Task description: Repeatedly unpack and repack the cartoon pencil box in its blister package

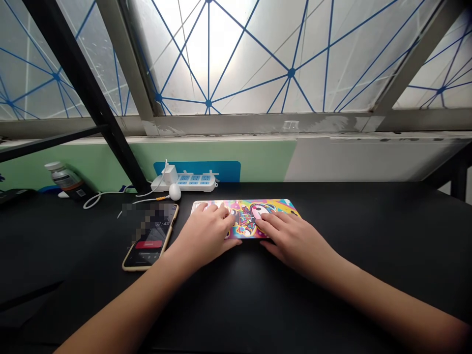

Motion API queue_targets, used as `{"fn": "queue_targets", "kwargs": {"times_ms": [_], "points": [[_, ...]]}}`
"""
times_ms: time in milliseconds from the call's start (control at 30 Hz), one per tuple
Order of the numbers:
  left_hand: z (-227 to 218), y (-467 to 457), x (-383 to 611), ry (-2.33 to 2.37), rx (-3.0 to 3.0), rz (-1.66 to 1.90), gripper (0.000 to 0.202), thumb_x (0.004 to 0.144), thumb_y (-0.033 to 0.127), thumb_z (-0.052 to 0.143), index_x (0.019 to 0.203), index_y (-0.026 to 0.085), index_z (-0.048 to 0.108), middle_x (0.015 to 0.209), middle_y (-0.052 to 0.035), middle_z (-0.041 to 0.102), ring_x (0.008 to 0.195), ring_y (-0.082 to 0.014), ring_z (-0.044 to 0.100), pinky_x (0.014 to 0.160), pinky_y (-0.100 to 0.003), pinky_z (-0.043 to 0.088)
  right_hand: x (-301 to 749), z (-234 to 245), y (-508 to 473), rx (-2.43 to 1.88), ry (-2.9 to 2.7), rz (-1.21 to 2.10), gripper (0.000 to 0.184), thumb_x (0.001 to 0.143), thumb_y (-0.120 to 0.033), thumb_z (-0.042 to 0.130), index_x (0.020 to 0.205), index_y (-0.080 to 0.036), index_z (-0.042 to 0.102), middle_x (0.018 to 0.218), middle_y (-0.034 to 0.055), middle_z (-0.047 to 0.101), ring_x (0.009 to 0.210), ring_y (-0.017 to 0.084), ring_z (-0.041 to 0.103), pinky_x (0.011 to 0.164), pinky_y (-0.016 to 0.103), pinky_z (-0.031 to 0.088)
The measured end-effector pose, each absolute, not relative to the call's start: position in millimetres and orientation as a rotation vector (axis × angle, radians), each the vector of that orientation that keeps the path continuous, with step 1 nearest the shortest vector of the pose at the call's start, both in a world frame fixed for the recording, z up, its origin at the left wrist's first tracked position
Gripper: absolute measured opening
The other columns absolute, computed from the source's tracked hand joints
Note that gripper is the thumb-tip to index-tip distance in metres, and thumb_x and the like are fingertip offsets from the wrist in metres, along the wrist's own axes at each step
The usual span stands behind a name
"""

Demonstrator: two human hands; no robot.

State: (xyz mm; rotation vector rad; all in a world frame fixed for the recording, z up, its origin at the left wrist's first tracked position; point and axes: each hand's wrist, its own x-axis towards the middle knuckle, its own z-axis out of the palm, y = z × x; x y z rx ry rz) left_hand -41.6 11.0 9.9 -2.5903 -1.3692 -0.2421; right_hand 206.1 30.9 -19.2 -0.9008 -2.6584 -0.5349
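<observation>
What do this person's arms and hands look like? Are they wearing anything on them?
The left forearm and right forearm are bare, with no sleeves in view. The left hand and right hand wear no gloves, and I can see no watch, bracelet or ring.

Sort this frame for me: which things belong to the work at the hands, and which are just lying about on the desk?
Part of the work: left hand; right hand; colourful cartoon-printed flat card, with both hands' fingers on it.

Just lying about: phone in a gold-edged case; white power strip; bottle on its side; round white object.
</observation>
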Motion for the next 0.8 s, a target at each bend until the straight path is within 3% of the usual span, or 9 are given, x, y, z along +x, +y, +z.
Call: {"fn": "queue_targets", "kwargs": {"times_ms": [100,200,300,467,567,633,700,800], "points": [[1.6,14.7,-39.4,-1.363,-2.623,-0.371,0.058,0.094,0.058,0.062,0.137,0.019,0.06,0.133,-0.0148,0.066,0.123,-0.0352,0.059,0.104,-0.054,0.045,202.8,-24.9,34.6,-0.851,-2.694,-0.425,0.049,0.091,-0.031,0.069,0.135,-0.012,0.06,0.137,0.0183,0.066,0.126,0.036,0.061,0.102,0.051,0.051],[-9.0,20.1,-39.2,-1.488,-2.635,-0.385,0.079,0.094,0.068,0.053,0.154,0.018,0.042,0.16,-0.0197,0.042,0.148,-0.0402,0.036,0.117,-0.064,0.029,200.2,-29.8,37.5,-0.827,-2.728,-0.316,0.068,0.093,-0.04,0.067,0.15,-0.011,0.047,0.155,0.0202,0.05,0.144,0.037,0.045,0.114,0.055,0.043],[-14.4,24.7,-40.4,-1.702,-2.661,-0.252,0.096,0.09,0.081,0.042,0.16,0.016,0.03,0.167,-0.0227,0.025,0.155,-0.0413,0.018,0.119,-0.066,0.023,203.5,-28.2,40.2,-0.855,-2.804,-0.171,0.076,0.094,-0.051,0.065,0.156,-0.015,0.04,0.16,0.0172,0.043,0.15,0.036,0.036,0.119,0.056,0.037],[-10.4,27.1,-42.2,-1.797,-2.682,-0.16,0.105,0.086,0.088,0.037,0.162,0.017,0.027,0.169,-0.0195,0.02,0.157,-0.0365,0.015,0.123,-0.06,0.019,237.1,-1.6,50.2,-1.029,-2.893,0.186,0.069,0.095,-0.065,0.054,0.153,-0.028,0.047,0.16,0.0072,0.042,0.147,0.034,0.04,0.118,0.055,0.039],[-8.2,25.9,-42.0,-1.833,-2.68,-0.15,0.106,0.085,0.089,0.036,0.162,0.018,0.027,0.17,-0.018,0.017,0.157,-0.0356,0.012,0.124,-0.058,0.018,260.4,14.7,58.9,-1.167,-2.858,0.31,0.052,0.097,-0.062,0.053,0.138,-0.034,0.064,0.145,0.0002,0.062,0.139,0.032,0.052,0.109,0.049,0.05],[-8.3,24.6,-41.9,-1.841,-2.687,-0.139,0.105,0.086,0.088,0.036,0.163,0.018,0.026,0.17,-0.0183,0.016,0.158,-0.0356,0.011,0.124,-0.058,0.017,263.5,17.3,62.1,-1.223,-2.817,0.226,0.045,0.098,-0.06,0.052,0.128,-0.034,0.072,0.132,0.0014,0.072,0.128,0.033,0.062,0.101,0.049,0.055],[-9.4,23.5,-42.3,-1.844,-2.693,-0.139,0.103,0.087,0.087,0.035,0.163,0.019,0.025,0.17,-0.0183,0.015,0.157,-0.036,0.01,0.124,-0.059,0.018,253.7,11.0,61.4,-1.192,-2.754,0.042,0.047,0.098,-0.059,0.053,0.132,-0.03,0.07,0.134,0.0073,0.071,0.125,0.035,0.064,0.101,0.053,0.053],[-11.9,23.2,-43.8,-1.836,-2.689,-0.166,0.101,0.088,0.086,0.035,0.163,0.019,0.025,0.17,-0.0187,0.016,0.157,-0.0369,0.01,0.123,-0.06,0.02,228.2,-8.7,54.9,-1.046,-2.732,-0.104,0.069,0.095,-0.061,0.056,0.153,-0.026,0.047,0.158,0.0139,0.047,0.142,0.038,0.047,0.11,0.06,0.044]]}}
